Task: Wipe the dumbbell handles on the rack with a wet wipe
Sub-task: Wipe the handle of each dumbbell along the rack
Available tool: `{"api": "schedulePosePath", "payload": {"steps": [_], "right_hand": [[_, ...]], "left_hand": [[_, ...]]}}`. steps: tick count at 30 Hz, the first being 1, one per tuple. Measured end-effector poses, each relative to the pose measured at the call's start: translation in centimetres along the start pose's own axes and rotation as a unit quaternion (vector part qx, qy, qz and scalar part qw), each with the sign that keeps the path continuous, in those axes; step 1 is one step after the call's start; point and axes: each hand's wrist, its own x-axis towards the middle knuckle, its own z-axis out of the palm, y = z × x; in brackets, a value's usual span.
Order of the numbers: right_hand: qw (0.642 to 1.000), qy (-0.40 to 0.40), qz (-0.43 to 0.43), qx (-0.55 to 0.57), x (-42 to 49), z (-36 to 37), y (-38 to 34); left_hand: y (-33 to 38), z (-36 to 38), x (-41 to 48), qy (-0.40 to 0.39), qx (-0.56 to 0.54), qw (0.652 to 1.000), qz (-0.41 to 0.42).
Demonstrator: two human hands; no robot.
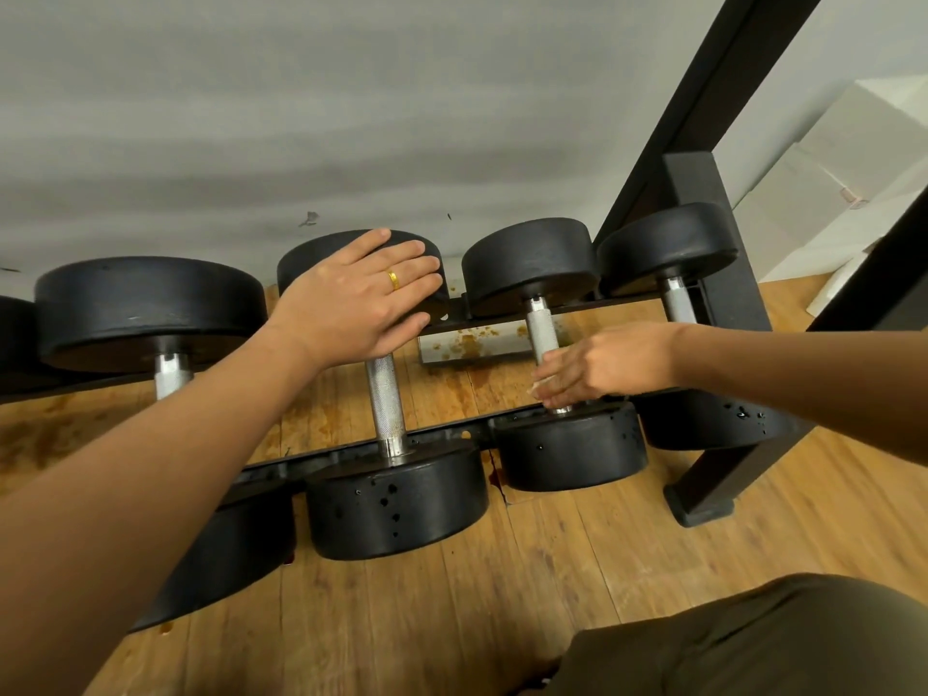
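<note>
Hidden parts, head view: wet wipe point(541, 389) shows only as a pale scrap under the right hand's fingers, which are blurred; large dumbbell point(150, 308) has its near weight partly behind the left forearm; another weight at far left is cut by the frame edge.
Fourth dumbbell point(670, 248): its handle is covered lower down by the right wrist.
Rack point(718, 273): low black frame on the wooden floor point(552, 570); the dumbbells lie across its two rails, handles spanning the gap.
Left hand point(361, 298): fingers straight and spread, palm flat on the far weight of the second dumbbell point(396, 499), gripping nothing; a gold ring point(392, 280) is on one finger.
Right hand point(597, 366): closed on the wipe, pressing it round the third dumbbell handle point(545, 331) near its near end, just above the near weight.
Second handle point(385, 399): bare, between the two hands.
Hands: well apart, one dumbbell each.
Floor: brown stains beneath the rack.
</note>
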Motion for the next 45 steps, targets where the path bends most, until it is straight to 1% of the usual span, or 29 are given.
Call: {"api": "schedulePosePath", "payload": {"steps": [1,3,6,8,10,12,14,15,16,17,19,21,22,24,26,27,28,29,32,33,34,36,39,40,41,42,44,45], "right_hand": [[1.0,-0.007,-0.018,-0.008,0.1,-0.1,0.3],[0.999,-0.014,-0.019,-0.032,0.5,-0.6,1.1],[0.998,0.023,0.059,-0.03,1.2,-1.9,2.3],[0.993,0.023,0.114,-0.029,1.9,-2.2,2.5],[0.989,0.012,0.144,-0.019,2.5,-2.0,2.2],[0.986,0.031,0.162,-0.01,2.5,-1.6,1.7],[0.985,0.067,0.156,-0.014,2.3,-1.2,0.9],[0.989,0.06,0.137,-0.025,2.1,-1.1,0.5],[0.993,0.043,0.108,-0.035,2.0,-0.8,0.1],[0.996,0.009,0.077,-0.031,1.8,-0.5,-0.3],[0.999,-0.046,0.027,0.007,1.3,-0.2,-0.4],[0.997,-0.07,0.008,0.008,1.2,-0.6,0.3],[0.997,-0.08,0.018,0.004,1.3,-1.2,0.7],[0.993,-0.091,0.074,0.008,1.7,-2.3,1.6],[0.987,-0.056,0.147,0.024,2.2,-3.0,2.1],[0.985,-0.029,0.169,0.032,2.3,-2.8,2.0],[0.984,-0.01,0.174,0.034,2.3,-2.5,1.7],[0.986,-0.016,0.164,0.031,2.1,-1.9,1.1],[0.989,-0.125,0.07,0.04,1.5,-1.1,-1.4],[0.987,-0.146,0.039,0.046,1.3,-1.4,-1.7],[0.987,-0.149,0.027,0.045,1.2,-1.9,-1.4],[0.991,-0.11,0.058,0.043,1.4,-2.9,0.3],[0.986,-0.036,0.157,0.042,1.7,-3.6,2.1],[0.984,-0.032,0.169,0.038,1.9,-3.5,1.8],[0.984,-0.045,0.167,0.031,2.1,-3.2,1.2],[0.985,-0.076,0.153,0.028,2.3,-2.8,0.2],[0.984,-0.144,0.1,0.043,2.3,-2.1,-1.4],[0.984,-0.15,0.083,0.051,2.2,-1.9,-1.5]], "left_hand": [[0.0,0.1,-0.1,0.003,0.0,1.0,0.0],[0.0,0.1,-0.1,0.002,0.0,1.0,0.0],[-0.1,0.0,-0.1,-0.003,0.001,1.0,0.0],[-0.1,-0.1,0.0,-0.006,0.002,1.0,0.001],[-0.1,-0.1,0.0,-0.007,0.002,1.0,0.0],[-0.1,-0.1,0.0,-0.011,0.003,1.0,-0.001],[0.0,-0.1,0.0,-0.015,0.002,1.0,-0.001],[0.0,-0.2,0.0,-0.014,0.001,1.0,-0.001],[0.0,-0.2,0.1,-0.013,0.0,1.0,-0.001],[0.0,-0.2,0.0,-0.012,-0.002,1.0,-0.001],[0.0,-0.2,0.0,-0.01,-0.001,1.0,-0.001],[0.0,-0.1,0.0,-0.01,0.0,1.0,0.0],[0.0,-0.1,0.0,-0.009,0.0,1.0,0.001],[0.0,-0.1,0.1,-0.012,-0.003,1.0,0.001],[0.0,-0.2,0.1,-0.015,-0.004,1.0,0.0],[0.0,-0.2,0.0,-0.014,-0.004,1.0,-0.001],[0.0,-0.1,0.0,-0.014,-0.004,1.0,-0.001],[0.0,-0.1,0.0,-0.014,-0.004,1.0,0.0],[-0.1,0.0,0.0,-0.008,-0.004,1.0,0.0],[-0.1,0.0,-0.1,-0.007,-0.003,1.0,0.001],[-0.1,0.0,-0.1,-0.007,-0.003,1.0,0.002],[-0.1,0.0,-0.1,-0.009,-0.003,1.0,-0.001],[-0.1,-0.2,0.0,-0.019,-0.002,1.0,0.0],[-0.1,-0.2,0.0,-0.02,-0.001,1.0,-0.001],[-0.1,-0.2,0.0,-0.02,-0.001,1.0,0.0],[-0.1,-0.2,0.0,-0.02,-0.001,1.0,0.0],[0.0,-0.2,0.0,-0.018,-0.003,1.0,0.0],[0.0,-0.2,0.0,-0.017,-0.003,1.0,0.0]]}}
